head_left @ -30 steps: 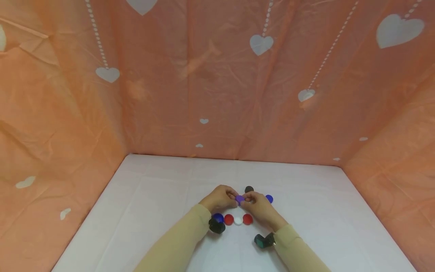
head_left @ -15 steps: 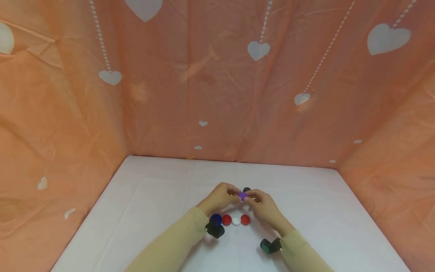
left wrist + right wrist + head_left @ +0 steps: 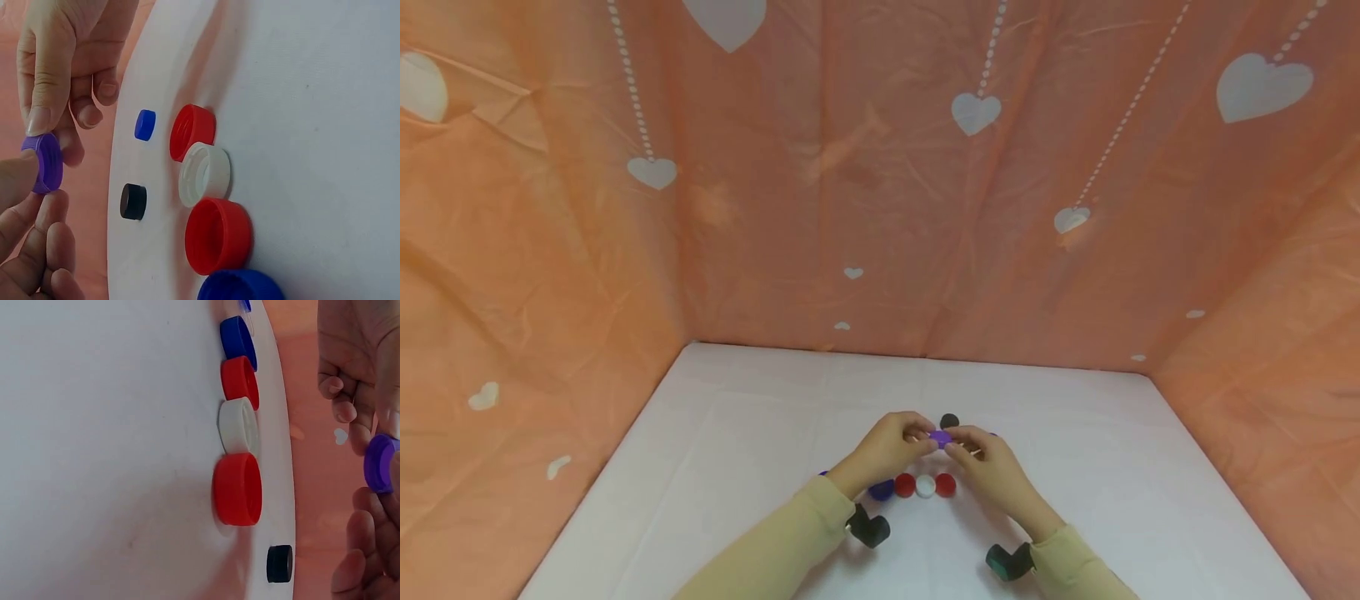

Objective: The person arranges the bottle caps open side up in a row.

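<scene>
A purple bottle cap (image 3: 940, 438) is held above the table between both hands. My left hand (image 3: 891, 446) pinches its left side, and my right hand (image 3: 992, 471) grips its right side with thumb and fingers. In the left wrist view the purple cap's ribbed side and hollow inside show, with a thumb over part of it. Nearer to me lies a row of caps, open side up: a dark blue cap (image 3: 882, 490), a red cap (image 3: 905, 485), a white cap (image 3: 925, 486) and another red cap (image 3: 945, 485).
Behind the hands sits a black cap (image 3: 950, 421). A small blue cap (image 3: 145, 125) lies farther back, mostly hidden by the right hand in the head view. Another blue piece (image 3: 823, 473) peeks out beside the left wrist. Orange cloth walls (image 3: 895, 208) surround the white table (image 3: 760, 392).
The purple cap was lifted and tilted between the hands, and it now sits slightly farther right. Both wrists have drawn a little apart. The row of caps stays in place.
</scene>
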A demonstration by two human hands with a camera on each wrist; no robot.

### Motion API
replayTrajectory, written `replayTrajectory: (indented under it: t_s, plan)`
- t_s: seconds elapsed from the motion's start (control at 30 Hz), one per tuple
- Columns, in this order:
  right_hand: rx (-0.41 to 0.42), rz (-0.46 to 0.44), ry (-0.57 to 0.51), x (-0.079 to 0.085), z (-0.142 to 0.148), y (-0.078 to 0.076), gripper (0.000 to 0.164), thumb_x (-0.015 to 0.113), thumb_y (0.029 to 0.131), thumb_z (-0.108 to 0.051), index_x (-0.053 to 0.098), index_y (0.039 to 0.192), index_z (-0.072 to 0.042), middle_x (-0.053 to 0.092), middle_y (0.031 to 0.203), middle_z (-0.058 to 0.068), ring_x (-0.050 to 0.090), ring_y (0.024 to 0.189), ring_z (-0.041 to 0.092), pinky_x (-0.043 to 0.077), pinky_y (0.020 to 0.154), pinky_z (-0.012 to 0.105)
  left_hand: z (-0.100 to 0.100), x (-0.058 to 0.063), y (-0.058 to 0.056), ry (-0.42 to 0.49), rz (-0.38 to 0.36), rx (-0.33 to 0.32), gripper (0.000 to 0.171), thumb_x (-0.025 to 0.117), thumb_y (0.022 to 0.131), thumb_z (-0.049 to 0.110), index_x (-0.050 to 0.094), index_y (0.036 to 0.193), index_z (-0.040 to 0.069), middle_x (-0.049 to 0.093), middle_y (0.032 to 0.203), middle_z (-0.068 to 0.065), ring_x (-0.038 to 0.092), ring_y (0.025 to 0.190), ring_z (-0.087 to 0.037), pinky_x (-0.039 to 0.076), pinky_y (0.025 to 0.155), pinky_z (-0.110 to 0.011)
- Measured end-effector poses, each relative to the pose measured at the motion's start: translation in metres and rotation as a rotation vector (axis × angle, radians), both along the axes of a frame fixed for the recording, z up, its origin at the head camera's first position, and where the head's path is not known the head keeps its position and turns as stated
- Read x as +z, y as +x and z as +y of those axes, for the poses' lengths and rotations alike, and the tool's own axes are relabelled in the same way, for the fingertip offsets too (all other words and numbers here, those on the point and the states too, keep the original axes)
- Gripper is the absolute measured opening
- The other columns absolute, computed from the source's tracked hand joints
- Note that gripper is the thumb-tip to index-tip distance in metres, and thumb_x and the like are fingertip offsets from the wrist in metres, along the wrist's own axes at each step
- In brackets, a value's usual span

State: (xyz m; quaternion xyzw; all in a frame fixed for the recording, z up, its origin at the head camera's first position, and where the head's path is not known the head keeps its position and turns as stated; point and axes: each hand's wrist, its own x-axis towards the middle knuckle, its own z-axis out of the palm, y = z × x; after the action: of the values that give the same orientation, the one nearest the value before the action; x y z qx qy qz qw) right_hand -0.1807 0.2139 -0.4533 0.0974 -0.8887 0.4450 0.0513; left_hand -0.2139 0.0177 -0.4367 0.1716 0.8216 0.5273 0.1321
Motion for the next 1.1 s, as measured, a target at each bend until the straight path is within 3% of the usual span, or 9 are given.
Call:
replayTrajectory:
  t_s: [0.53,0.8,1.1]
  plan:
    - [-0.022,-0.016,-0.009,-0.0003,-0.0005,0.0021,0.022,0.067,0.093,-0.019,0.068,0.114,-0.015,0.068,0.098,-0.006,0.061,0.085,0.011,0.050,0.076,0.030,0.0001,-0.0022,0.0029,-0.012,0.023,-0.006,0.023,0.070,0.090,0.026,0.067,0.109,0.013,0.063,0.092,0.006,0.057,0.085,-0.012,0.051,0.072,-0.028]
    - [-0.027,-0.019,-0.015,-0.0014,0.0014,0.0038,0.022,0.063,0.095,-0.027,0.068,0.114,-0.017,0.069,0.103,-0.006,0.062,0.094,0.012,0.051,0.083,0.033,0.0004,-0.0043,0.0030,0.010,0.018,-0.005,0.023,0.069,0.091,0.028,0.067,0.108,0.013,0.064,0.091,0.006,0.058,0.083,-0.012,0.052,0.071,-0.027]
    - [-0.036,-0.027,-0.051,-0.0010,0.0013,0.0022,0.012,0.061,0.096,-0.023,0.069,0.102,-0.017,0.067,0.089,0.006,0.058,0.080,0.016,0.050,0.072,0.028,-0.0005,-0.0035,0.0034,0.033,0.068,0.005,0.016,0.062,0.096,0.030,0.069,0.102,0.017,0.066,0.092,0.010,0.059,0.086,-0.009,0.049,0.078,-0.031]
